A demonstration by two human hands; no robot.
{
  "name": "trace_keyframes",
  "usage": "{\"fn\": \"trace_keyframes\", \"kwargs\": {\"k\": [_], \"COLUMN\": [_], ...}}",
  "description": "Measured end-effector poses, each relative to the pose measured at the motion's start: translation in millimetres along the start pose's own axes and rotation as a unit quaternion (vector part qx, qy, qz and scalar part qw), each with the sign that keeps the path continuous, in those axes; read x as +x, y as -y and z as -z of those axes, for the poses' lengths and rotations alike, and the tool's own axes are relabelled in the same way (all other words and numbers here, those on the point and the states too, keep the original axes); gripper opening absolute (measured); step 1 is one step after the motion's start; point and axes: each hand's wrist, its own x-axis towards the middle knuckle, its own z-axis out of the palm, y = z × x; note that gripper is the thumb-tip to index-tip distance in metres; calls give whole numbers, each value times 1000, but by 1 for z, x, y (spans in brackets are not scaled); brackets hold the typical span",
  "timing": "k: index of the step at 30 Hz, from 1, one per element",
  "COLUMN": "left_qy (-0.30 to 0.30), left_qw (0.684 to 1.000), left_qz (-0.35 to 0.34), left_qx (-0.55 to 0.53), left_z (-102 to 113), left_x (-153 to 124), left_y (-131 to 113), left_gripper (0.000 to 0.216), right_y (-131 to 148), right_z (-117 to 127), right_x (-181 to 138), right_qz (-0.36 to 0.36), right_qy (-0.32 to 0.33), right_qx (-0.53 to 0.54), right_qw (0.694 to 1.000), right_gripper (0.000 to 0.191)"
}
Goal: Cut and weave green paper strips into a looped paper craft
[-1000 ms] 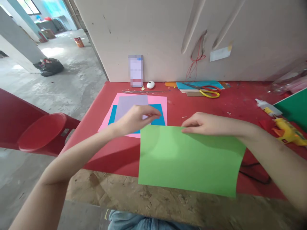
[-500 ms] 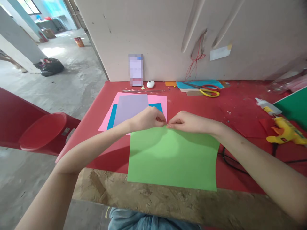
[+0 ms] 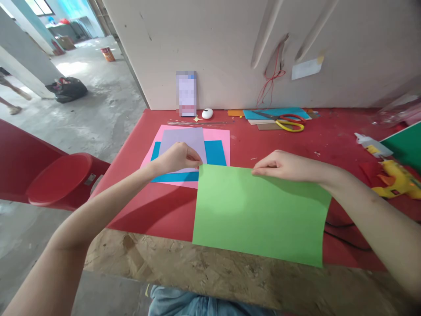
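Note:
A light green sheet of paper [image 3: 259,215] is held up by its far edge, and its near edge hangs over the front of the red tabletop. My left hand [image 3: 180,157] pinches its far left corner between thumb and fingers. Further right along the same edge, my right hand [image 3: 279,164] grips the paper with thumb below and fingers above. Behind my left hand lie a pink sheet [image 3: 217,134], a blue sheet [image 3: 215,152] and a lilac sheet [image 3: 182,138], stacked unevenly. My left fingers hang over this stack.
Scissors [image 3: 289,125] with red and yellow handles lie at the back by coloured paper scraps. A phone [image 3: 186,94] leans on the wall next to a white egg-shaped object [image 3: 207,113]. At right are a yellow glue gun [image 3: 399,177] and a white bottle [image 3: 373,144]. Thin wires [image 3: 194,122] lie behind the stack.
My hands have moved apart along the far edge: left hand leftward to the corner, right hand rightward. The green sheet has shifted right, uncovering more of the blue sheet.

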Motion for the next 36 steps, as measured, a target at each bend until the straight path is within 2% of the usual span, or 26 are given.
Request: {"fn": "trace_keyframes", "kwargs": {"k": [3, 5, 6, 8, 11, 13, 15, 20, 27, 36], "left_qy": [-49, -65, -64, -46, 67, 100, 94, 68, 60, 65], "left_qw": [996, 994, 995, 998, 991, 985, 987, 992, 994, 996], "left_qz": [67, 86, 76, 4, -106, -121, -118, -103, -88, -61], "left_qx": [23, 4, -9, -31, 40, 70, 62, 24, -4, -17], "left_z": [16, 21, 20, 11, -9, -19, -25, -25, -21, -1], "left_x": [-7, -9, -9, -7, 0, 4, 7, 6, -3, -18], "left_y": [16, 17, 13, -2, -29, -40, -44, -41, -38, -16], "left_gripper": [11, 19, 26, 36, 27, 27, 30, 27, 26, 25], "right_y": [-9, -10, -8, 0, 17, 26, 33, 43, 49, 12], "right_z": [3, 4, 3, 0, -9, -16, -22, -29, -23, -12], "right_x": [-10, -11, -10, -3, 11, 19, 26, 39, 35, 6], "right_qz": [-21, -20, -13, 5, 11, 10, 13, 4, -48, -107], "right_qy": [-5, -14, -18, -28, -62, -98, -133, -167, -172, -182], "right_qx": [1, -2, -4, 0, 30, 67, 105, 152, 120, 78], "right_qw": [1000, 1000, 1000, 1000, 998, 993, 985, 974, 977, 974], "right_gripper": [45, 42, 40, 35, 25, 22, 20, 17, 19, 20]}}
